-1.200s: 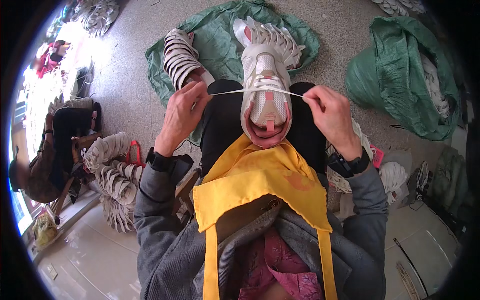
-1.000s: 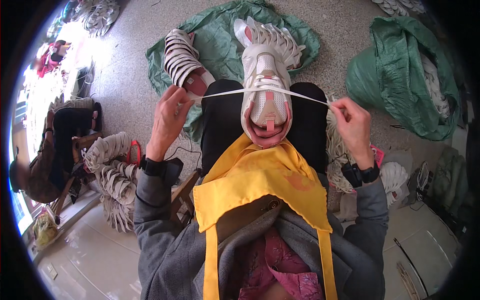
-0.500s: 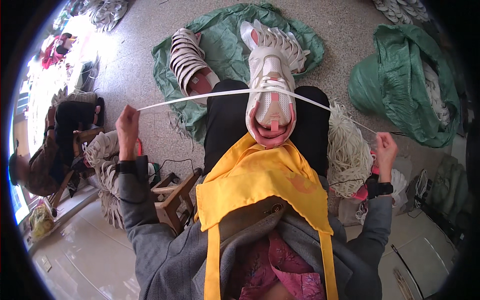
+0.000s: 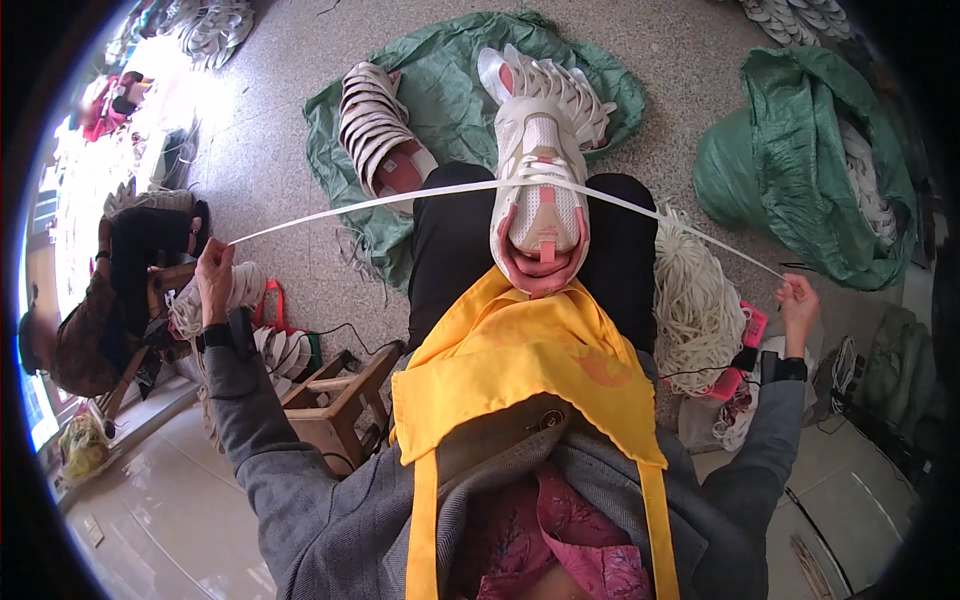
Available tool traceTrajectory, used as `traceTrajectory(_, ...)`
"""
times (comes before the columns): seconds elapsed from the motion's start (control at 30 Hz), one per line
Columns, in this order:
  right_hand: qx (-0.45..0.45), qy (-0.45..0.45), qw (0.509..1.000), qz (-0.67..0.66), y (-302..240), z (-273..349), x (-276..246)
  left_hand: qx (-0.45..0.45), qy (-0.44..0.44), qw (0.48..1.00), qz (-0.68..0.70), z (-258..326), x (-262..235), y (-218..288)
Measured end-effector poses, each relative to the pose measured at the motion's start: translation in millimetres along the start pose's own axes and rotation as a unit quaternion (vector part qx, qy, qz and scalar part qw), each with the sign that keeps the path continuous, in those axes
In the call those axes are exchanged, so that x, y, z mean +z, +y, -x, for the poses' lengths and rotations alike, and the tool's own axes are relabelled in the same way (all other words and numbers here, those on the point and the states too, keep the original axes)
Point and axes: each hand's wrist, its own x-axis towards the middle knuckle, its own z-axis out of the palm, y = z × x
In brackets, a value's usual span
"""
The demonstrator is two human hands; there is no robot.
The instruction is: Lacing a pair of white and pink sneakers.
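Observation:
A white and pink sneaker upper (image 4: pixel 540 220) lies between my knees, its pink-lined heel opening toward me. From its partly threaded eyelets a flat white shoelace (image 4: pixel 370 204) stretches out to both sides. My left hand (image 4: pixel 215 272) pinches one end of the lace, far out to the left. Out to the right, my right hand (image 4: pixel 796 302) has its fingers closed on the other end. Both lengths of lace are nearly straight. A yellow apron (image 4: pixel 520 380) covers my lap and touches the heel of the upper.
Stacked shoe uppers (image 4: pixel 375 120) rest on a green sheet (image 4: pixel 450 90) ahead. Beside my right knee hangs a bundle of white laces (image 4: pixel 690 310), near a pink basket (image 4: pixel 752 325). A green sack (image 4: pixel 800 190) stands at right. Left are a wooden stool (image 4: pixel 340 400) and a seated person (image 4: pixel 90 330).
Both hands have moved farther apart, the left outward to the left and the right outward to the right. More lace now spans each side. The upper has stayed in place.

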Motion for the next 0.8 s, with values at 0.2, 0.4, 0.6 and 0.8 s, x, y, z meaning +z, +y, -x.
traceTrajectory(0.2, 0.076, -0.057, 0.995, 0.039, 7, -2, 6, -0.026, -0.064, 0.998, 0.007, -14, -11, 4)
traceTrajectory(0.4, 0.118, -0.166, 0.976, -0.079, -43, -15, 42, 0.069, -0.040, 0.997, -0.006, -56, -31, 52)
traceTrajectory(0.6, 0.089, -0.038, 0.925, -0.366, -173, 28, 84, 0.103, 0.056, 0.988, -0.098, -18, -13, 82)
traceTrajectory(0.8, 0.085, -0.309, 0.913, -0.252, -284, 96, 170, -0.005, -0.456, 0.819, 0.349, 71, 88, 249)
